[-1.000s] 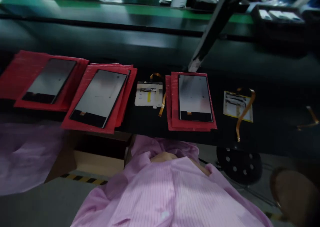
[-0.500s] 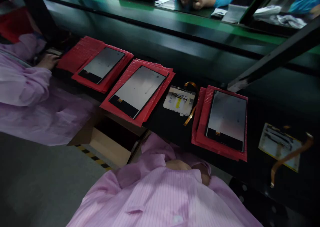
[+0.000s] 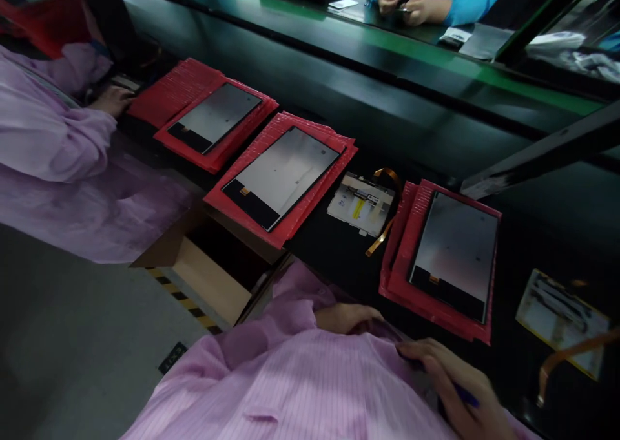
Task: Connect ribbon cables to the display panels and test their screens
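My left hand [image 3: 345, 317] rests low in front of my body, by the table edge. Its fingers curl into the folds of my pink smock [image 3: 310, 375], which partly hide them; what they hold is unclear. To the right, my right hand [image 3: 455, 378] is closed around a slim dark-blue, pen-like thing [image 3: 465, 393], largely covered by the fingers. Closest to that hand on the table is a screen panel [image 3: 453, 252] on red bubble-wrap sleeves [image 3: 400, 259]. Left of it lies a small metal-backed module [image 3: 361, 201] with an orange flex cable [image 3: 380, 240].
Two more screen panels [image 3: 283, 175] [image 3: 216, 117] lie on red sleeves further left. Another module [image 3: 557, 317] with a flex cable lies right. A cardboard box [image 3: 213, 278] stands below the edge. Co-workers' hands [image 3: 419, 7] [image 3: 113, 99] are across and left. A metal bar [image 3: 533, 156] slants in.
My right hand has come into view at lower right with the pen-like thing. More of my left hand shows. The camera has turned slightly, shifting the table scene rightward.
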The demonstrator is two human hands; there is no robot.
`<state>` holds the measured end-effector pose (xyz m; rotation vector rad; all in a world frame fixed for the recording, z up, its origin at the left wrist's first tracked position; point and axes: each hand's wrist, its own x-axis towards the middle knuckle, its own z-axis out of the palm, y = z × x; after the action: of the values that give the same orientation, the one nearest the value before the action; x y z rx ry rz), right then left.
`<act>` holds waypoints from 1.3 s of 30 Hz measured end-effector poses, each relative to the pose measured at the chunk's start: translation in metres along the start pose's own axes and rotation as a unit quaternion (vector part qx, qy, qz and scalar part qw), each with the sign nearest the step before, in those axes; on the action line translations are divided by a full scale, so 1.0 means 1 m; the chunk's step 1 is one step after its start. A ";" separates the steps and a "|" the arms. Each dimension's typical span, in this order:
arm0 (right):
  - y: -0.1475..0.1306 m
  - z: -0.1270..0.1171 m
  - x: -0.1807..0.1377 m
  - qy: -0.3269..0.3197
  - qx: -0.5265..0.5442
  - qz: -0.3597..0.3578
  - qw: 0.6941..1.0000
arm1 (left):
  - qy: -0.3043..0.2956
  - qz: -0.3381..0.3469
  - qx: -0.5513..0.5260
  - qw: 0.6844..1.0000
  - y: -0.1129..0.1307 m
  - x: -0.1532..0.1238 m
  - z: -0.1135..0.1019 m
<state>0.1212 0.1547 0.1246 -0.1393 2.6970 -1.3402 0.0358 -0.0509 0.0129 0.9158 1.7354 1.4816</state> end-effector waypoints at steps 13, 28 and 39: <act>-0.085 0.075 0.134 -0.011 0.219 -0.062 0.974 | 0.200 0.027 0.020 0.979 0.079 -0.051 -0.066; -0.132 0.083 0.249 0.060 0.324 -0.174 0.928 | 0.683 -0.092 -0.208 0.694 0.023 -0.076 -0.158; -0.119 0.156 0.318 0.010 0.339 -0.127 0.932 | 0.652 -0.121 -0.140 0.735 0.027 -0.047 -0.156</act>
<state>-0.1654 -0.0837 0.1032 -0.4073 2.1128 -2.2634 -0.0681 -0.1689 0.0625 -0.7874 2.2056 2.2972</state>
